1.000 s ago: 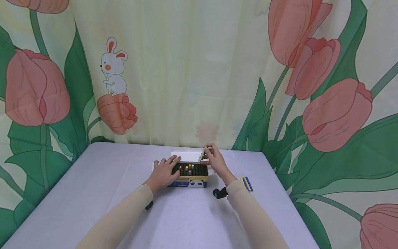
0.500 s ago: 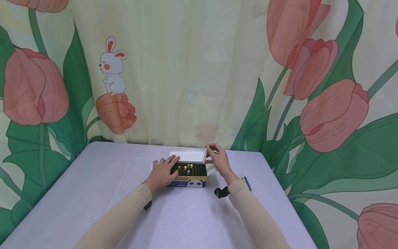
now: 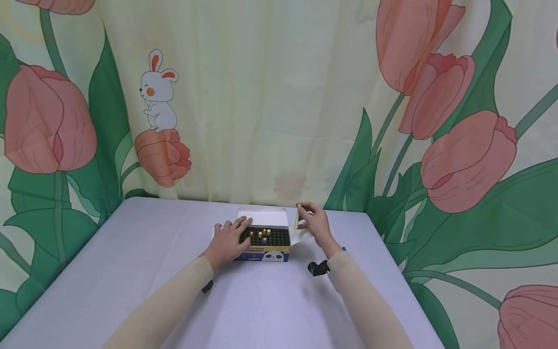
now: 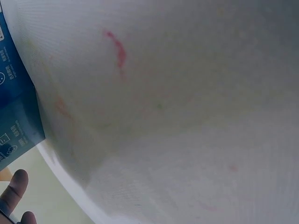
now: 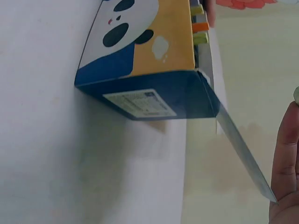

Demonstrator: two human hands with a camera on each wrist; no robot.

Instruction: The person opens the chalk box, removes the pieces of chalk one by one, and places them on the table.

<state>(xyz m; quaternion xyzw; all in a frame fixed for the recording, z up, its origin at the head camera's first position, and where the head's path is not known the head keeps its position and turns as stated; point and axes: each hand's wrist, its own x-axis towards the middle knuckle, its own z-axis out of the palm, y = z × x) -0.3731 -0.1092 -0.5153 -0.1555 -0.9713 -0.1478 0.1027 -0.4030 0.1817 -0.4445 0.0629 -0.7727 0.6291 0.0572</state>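
A blue and yellow cardboard box [image 3: 273,257] with a panda on its front stands with its lid raised at the back. Its black grid insert holds several coloured stick ends, among them an orange one [image 5: 200,27]. My left hand [image 3: 225,242] rests with spread fingers over the box's left end; its fingers [image 4: 17,184] show beside the box corner. My right hand [image 3: 318,227], right of the box, pinches a slim pale-green stick [image 3: 297,220] upright between thumb and fingers. The right wrist view catches only the stick's rounded end, above part of that hand [image 5: 286,154].
The white lid [image 3: 263,217] lies back behind the box, and a side flap [image 5: 240,151] sticks out to the right. A blue stick end [image 3: 344,248] peeks out behind my right sleeve. A tulip-print curtain [image 3: 253,121] hangs behind the white-clothed table [image 3: 152,252].
My right hand has moved right, away from the grid, still pinching the stick, which has turned more upright. My sleeve now covers most of the yellow and blue sticks. The left hand stays put.
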